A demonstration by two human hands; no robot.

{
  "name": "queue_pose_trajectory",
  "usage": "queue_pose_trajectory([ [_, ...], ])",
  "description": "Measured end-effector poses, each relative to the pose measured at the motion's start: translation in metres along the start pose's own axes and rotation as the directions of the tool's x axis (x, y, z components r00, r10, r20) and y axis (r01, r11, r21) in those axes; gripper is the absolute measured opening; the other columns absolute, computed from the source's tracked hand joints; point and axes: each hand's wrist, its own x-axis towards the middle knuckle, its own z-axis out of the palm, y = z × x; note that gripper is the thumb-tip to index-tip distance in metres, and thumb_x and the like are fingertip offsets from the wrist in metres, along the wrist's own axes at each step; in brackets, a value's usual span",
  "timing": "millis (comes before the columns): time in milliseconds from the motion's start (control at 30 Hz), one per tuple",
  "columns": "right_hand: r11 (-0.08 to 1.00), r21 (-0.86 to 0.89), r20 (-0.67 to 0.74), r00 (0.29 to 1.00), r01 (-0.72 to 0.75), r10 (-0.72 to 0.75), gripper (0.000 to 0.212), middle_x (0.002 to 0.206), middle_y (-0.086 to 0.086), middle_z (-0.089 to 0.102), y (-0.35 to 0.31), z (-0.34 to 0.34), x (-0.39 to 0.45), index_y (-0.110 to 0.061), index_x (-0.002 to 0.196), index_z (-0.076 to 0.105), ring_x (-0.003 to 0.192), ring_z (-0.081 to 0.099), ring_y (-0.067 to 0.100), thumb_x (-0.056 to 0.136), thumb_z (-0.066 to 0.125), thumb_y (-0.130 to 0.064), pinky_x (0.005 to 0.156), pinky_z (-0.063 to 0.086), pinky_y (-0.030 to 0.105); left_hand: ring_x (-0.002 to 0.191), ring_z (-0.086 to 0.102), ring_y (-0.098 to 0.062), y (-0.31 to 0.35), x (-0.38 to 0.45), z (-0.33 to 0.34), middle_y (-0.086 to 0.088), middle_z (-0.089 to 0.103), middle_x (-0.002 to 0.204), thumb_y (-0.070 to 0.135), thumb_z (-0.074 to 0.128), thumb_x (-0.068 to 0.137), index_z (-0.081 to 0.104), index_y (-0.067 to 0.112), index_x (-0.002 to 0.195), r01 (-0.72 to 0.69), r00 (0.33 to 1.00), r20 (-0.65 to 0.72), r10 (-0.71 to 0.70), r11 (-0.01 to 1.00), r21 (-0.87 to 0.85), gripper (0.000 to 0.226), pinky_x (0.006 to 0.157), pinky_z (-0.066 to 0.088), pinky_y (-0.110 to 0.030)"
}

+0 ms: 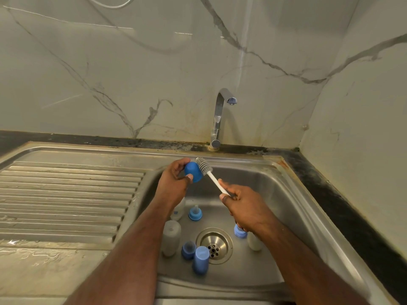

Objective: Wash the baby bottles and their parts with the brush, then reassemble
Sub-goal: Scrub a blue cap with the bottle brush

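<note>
A: Left hand (pixel 174 180), what are the fingers doing?

B: Fingers (pixel 178 164) and thumb curled round a blue cap (pixel 192 171), clamped on it, held over the back-left part of the sink (pixel 284 194), approx 11 o'clock from the drain (pixel 214 245).

A: Right hand (pixel 243 206)?

B: Fingers wrapped tight on the white handle of the brush (pixel 211 175), thumb along the stem. Grey bristle head points to 11 o'clock & touches the cap's right side.

A: Rest of the bottle stuff?

B: All on the sink floor. Blue teat ring (pixel 195 213) at 11 o'clock from the drain, upright. Clear bottle (pixel 178 209) just left of it, partly hidden under the left wrist. Cloudy bottle (pixel 171 238) at 9 o'clock, lying w/ one end toward the viewer. Second teat ring (pixel 188 249) at approx 8 o'clock, and right beside it a second blue cap (pixel 200 259) at 7 o'clock, its edge over the drain rim. Third ring (pixel 240 231) at 3 o'clock, half covered by the right hand, w/ a third bottle (pixel 254 241) just beyond it, mostly behind the right forearm.

A: Around the sink?

B: Chrome tap (pixel 219 119) at 12 o'clock, spout turned right, no water running. Ribbed draining board (pixel 66 194) at 9 o'clock. Dark tabletop (pixel 343 208) strip along back & right edges, marble-look wall (pixel 132 73) behind.
</note>
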Motion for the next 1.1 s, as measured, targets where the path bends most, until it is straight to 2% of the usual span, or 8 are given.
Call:
queue_pose_trajectory([
  [167, 0.999, -0.039, 0.02, 0.999, 0.032, -0.031, 0.046, 0.074, -0.026, 0.052, -0.007, 0.0, -0.003, -0.043, 0.145, 0.047, 0.063, 0.055, -0.002, 0.102, 0.055, -0.031, 0.056, 0.036, 0.007, 0.112, 0.065, -0.014, -0.002, 0.0, -0.001, 0.006, 0.068, 0.12, 0.012, 0.08, 0.086, 0.06, 0.036, 0.109, -0.025, 0.997, -0.078, 0.025, 1.0, 0.004, 0.038, 0.097, 0.057, -0.047],
  [233, 0.994, -0.096, -0.007, 0.999, 0.053, -0.053, 0.048, 0.109, -0.021, 0.067, -0.012, -0.001, -0.005, -0.043, 0.148, 0.043, 0.084, 0.061, 0.002, 0.103, 0.052, -0.033, 0.06, 0.039, 0.005, 0.107, 0.069, -0.014, -0.001, -0.001, -0.002, 0.004, 0.072, 0.116, 0.014, 0.079, 0.087, 0.062, 0.036, 0.11, -0.013, 0.996, -0.093, 0.012, 1.0, -0.001, 0.036, 0.094, 0.059, -0.047],
  [300, 0.99, -0.118, -0.02, 0.996, 0.084, -0.087, 0.049, 0.132, -0.015, 0.063, -0.016, 0.001, -0.008, -0.045, 0.149, 0.039, 0.095, 0.062, 0.006, 0.103, 0.051, -0.035, 0.068, 0.041, 0.005, 0.103, 0.071, -0.012, -0.001, -0.001, -0.003, 0.006, 0.074, 0.111, 0.014, 0.08, 0.086, 0.064, 0.034, 0.111, -0.016, 0.994, -0.105, 0.015, 1.0, -0.001, 0.036, 0.093, 0.06, -0.046],
  [500, 0.97, -0.237, -0.064, 0.996, 0.049, -0.066, 0.049, 0.123, -0.005, 0.068, -0.012, 0.0, -0.002, -0.045, 0.15, 0.036, 0.087, 0.063, 0.011, 0.104, 0.048, -0.035, 0.085, 0.054, 0.031, 0.104, 0.07, -0.008, 0.003, -0.003, -0.002, 0.009, 0.074, 0.111, 0.012, 0.082, 0.082, 0.068, 0.028, 0.114, -0.033, 0.992, -0.124, 0.031, 0.999, -0.007, 0.039, 0.096, 0.059, -0.043],
  [767, 0.967, -0.252, -0.086, 0.994, 0.049, -0.073, 0.049, 0.125, -0.003, 0.068, -0.009, -0.001, 0.003, -0.044, 0.15, 0.038, 0.098, 0.064, 0.014, 0.104, 0.049, -0.034, 0.089, 0.053, 0.031, 0.101, 0.071, -0.009, 0.007, -0.004, -0.002, 0.008, 0.076, 0.106, 0.01, 0.085, 0.08, 0.071, 0.026, 0.113, -0.004, 0.99, -0.138, -0.005, 0.998, -0.068, 0.039, 0.093, 0.06, -0.041],
  [900, 0.977, -0.176, -0.014, 0.992, 0.123, -0.128, 0.049, 0.13, -0.012, 0.065, -0.015, 0.006, -0.007, -0.046, 0.148, 0.04, 0.101, 0.064, 0.009, 0.102, 0.052, -0.035, 0.086, 0.049, 0.022, 0.096, 0.074, -0.013, 0.007, -0.003, -0.003, 0.004, 0.078, 0.101, 0.009, 0.082, 0.082, 0.071, 0.021, 0.112, 0.015, 0.989, -0.147, -0.029, 0.995, -0.096, 0.034, 0.089, 0.061, -0.042],
  [1000, 0.971, -0.23, -0.07, 0.994, 0.066, -0.084, 0.049, 0.128, -0.007, 0.067, -0.01, 0.0, 0.001, -0.044, 0.149, 0.039, 0.093, 0.063, 0.01, 0.103, 0.051, -0.033, 0.084, 0.05, 0.026, 0.093, 0.075, -0.017, 0.01, -0.006, -0.004, -0.003, 0.076, 0.103, 0.01, 0.082, 0.083, 0.068, 0.018, 0.118, 0.05, 0.986, -0.148, -0.078, 0.982, -0.184, 0.038, 0.084, 0.063, -0.036],
  [1100, 0.981, -0.184, -0.065, 0.995, 0.067, -0.08, 0.049, 0.131, -0.01, 0.065, -0.011, -0.003, -0.001, -0.045, 0.149, 0.04, 0.092, 0.058, 0.004, 0.103, 0.052, -0.035, 0.081, 0.044, 0.017, 0.091, 0.075, -0.019, 0.012, -0.006, -0.004, -0.005, 0.075, 0.103, 0.014, 0.082, 0.083, 0.066, 0.017, 0.118, 0.07, 0.986, -0.136, -0.097, 0.978, -0.195, 0.039, 0.084, 0.063, -0.038],
])
